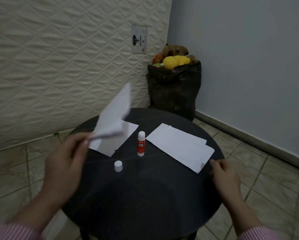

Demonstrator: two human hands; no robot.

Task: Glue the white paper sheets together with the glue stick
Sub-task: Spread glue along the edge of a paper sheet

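A round black table point(145, 196) carries the work. My left hand point(67, 163) pinches a white paper sheet point(115, 113) by its lower edge and holds it raised and blurred above a flat stack of white sheets point(115, 141) at the table's left. A red and white glue stick point(141, 144) stands upright and uncapped at the centre. Its white cap point(118, 166) sits in front of it. Overlapping white sheets point(180, 146) lie flat on the right. My right hand point(225, 177) rests at the table's right rim, just beside their near corner, holding nothing.
A quilted mattress point(58, 66) leans against the wall behind the table. A black bag point(174, 90) full of plush toys stands in the corner behind the table. Tiled floor point(266, 179) surrounds the table and a grey wall point(249, 58) runs on the right.
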